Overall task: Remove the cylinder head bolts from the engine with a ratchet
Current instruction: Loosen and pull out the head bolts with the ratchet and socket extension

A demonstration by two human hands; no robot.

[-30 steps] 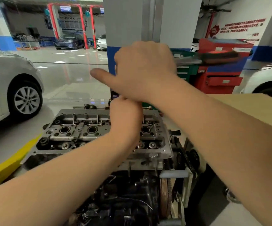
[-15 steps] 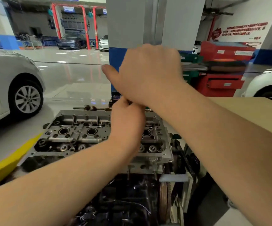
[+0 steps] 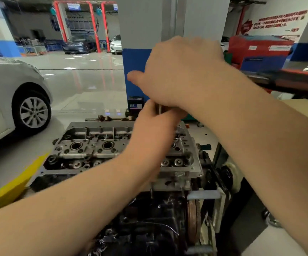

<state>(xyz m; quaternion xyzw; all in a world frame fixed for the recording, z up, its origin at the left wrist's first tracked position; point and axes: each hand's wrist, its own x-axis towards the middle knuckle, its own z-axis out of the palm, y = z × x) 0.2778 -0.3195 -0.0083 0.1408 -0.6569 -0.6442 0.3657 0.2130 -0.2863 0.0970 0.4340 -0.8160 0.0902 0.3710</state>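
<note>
The bare cylinder head (image 3: 94,145) sits on top of the dark engine block (image 3: 149,228) in front of me. My right hand (image 3: 182,71) is curled over the head of the ratchet above the head's right part, thumb pointing left. The ratchet's black and red handle (image 3: 287,80) sticks out to the right, blurred. Just below, my left hand (image 3: 155,126) grips the upright metal extension (image 3: 159,108), of which only a short piece shows between the hands. The bolt under the tool is hidden by my left hand.
A grey car (image 3: 11,108) stands on the left beside a yellow floor stripe (image 3: 20,182). A grey and blue pillar (image 3: 136,71) rises behind the engine. Red tool cabinets (image 3: 260,48) stand at the back right, and a tan board (image 3: 306,109) lies on the right.
The ratchet handle has swung from the back right toward me and further right. My right thumb has drawn in closer to the hand. My left hand keeps its grip on the extension.
</note>
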